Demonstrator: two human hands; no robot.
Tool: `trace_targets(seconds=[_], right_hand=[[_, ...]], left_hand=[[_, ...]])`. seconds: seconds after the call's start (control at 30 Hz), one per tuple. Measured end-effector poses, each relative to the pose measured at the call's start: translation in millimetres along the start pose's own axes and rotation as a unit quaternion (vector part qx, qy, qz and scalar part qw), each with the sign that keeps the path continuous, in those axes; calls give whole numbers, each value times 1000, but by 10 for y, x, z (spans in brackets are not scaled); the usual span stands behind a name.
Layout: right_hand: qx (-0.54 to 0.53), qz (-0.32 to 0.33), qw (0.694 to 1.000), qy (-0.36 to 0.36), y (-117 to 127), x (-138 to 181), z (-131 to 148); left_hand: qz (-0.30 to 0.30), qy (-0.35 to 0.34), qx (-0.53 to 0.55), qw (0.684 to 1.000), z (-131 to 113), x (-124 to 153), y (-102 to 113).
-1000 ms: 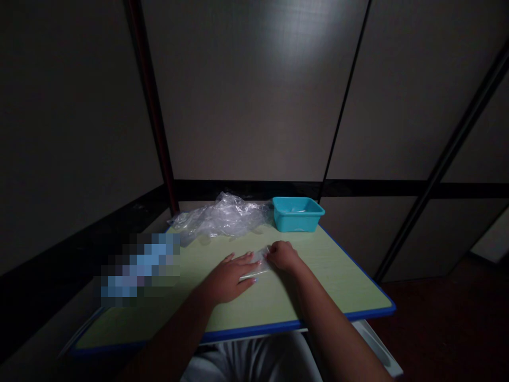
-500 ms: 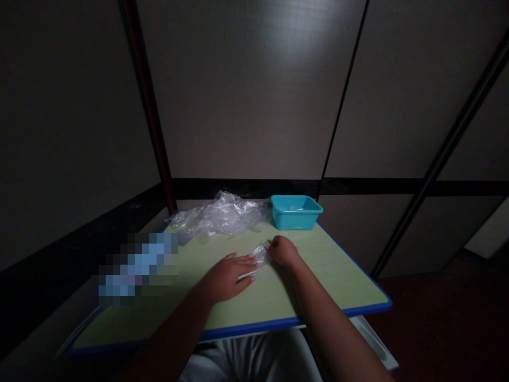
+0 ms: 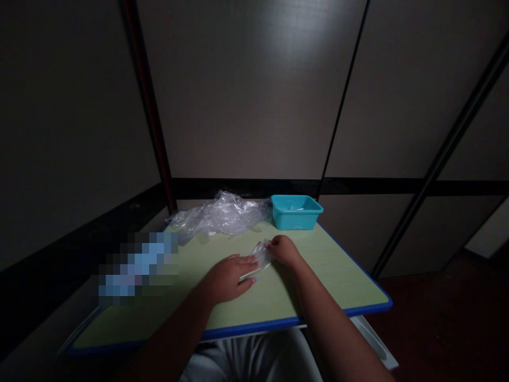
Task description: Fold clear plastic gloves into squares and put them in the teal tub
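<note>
The room is dim, and most of what shows clearly sits on the pale green worktop (image 3: 330, 270) with its blue edge. Near the middle lies a small clear plastic piece (image 3: 260, 253), between the person's two hands. The left hand (image 3: 228, 276) lies flat with the palm down and the fingers spread and straight. Its fingertips rest on the near end of the piece and pin it to the worktop. The right hand (image 3: 283, 250) is curled, with the fingers drawn in. Their tips meet on the far right edge of the plastic and lift it a little off the surface. The thumb is tucked under the hand, so the exact pinch is hard to make out. The plastic is see-through and catches only faint glints, so its outline and whether it is folded cannot be told.

At the back of the worktop a crumpled heap of clear plastic (image 3: 220, 216) spreads to the left. Just beside it on the right stands a teal tub (image 3: 296, 211). Something pale glints inside the tub, but it is too dark and small to name.

A pixelated patch (image 3: 137, 268) covers the worktop's left part and hides whatever is there. The near left corner fades into shadow. Both forearms run off the bottom of the view, and light trousers (image 3: 254, 358) show below the worktop's front edge.
</note>
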State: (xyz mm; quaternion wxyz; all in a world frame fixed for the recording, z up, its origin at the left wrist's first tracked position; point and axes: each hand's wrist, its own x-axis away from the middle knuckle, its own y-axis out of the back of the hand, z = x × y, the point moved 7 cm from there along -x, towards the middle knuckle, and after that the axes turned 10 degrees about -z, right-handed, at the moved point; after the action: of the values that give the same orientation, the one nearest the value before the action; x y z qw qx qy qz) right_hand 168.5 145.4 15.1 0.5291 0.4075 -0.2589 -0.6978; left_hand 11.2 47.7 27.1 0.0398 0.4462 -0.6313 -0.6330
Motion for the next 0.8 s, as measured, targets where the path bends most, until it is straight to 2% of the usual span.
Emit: trace_targets(seconds=[0.47, 0.8], right_hand=[[-117, -17, 992, 29, -5, -21, 63], [-261, 17, 962, 77, -51, 50, 235]], left_hand=[[-20, -17, 9, 1000, -7, 5, -25], [-22, -17, 10, 1000, 3, 2, -27]])
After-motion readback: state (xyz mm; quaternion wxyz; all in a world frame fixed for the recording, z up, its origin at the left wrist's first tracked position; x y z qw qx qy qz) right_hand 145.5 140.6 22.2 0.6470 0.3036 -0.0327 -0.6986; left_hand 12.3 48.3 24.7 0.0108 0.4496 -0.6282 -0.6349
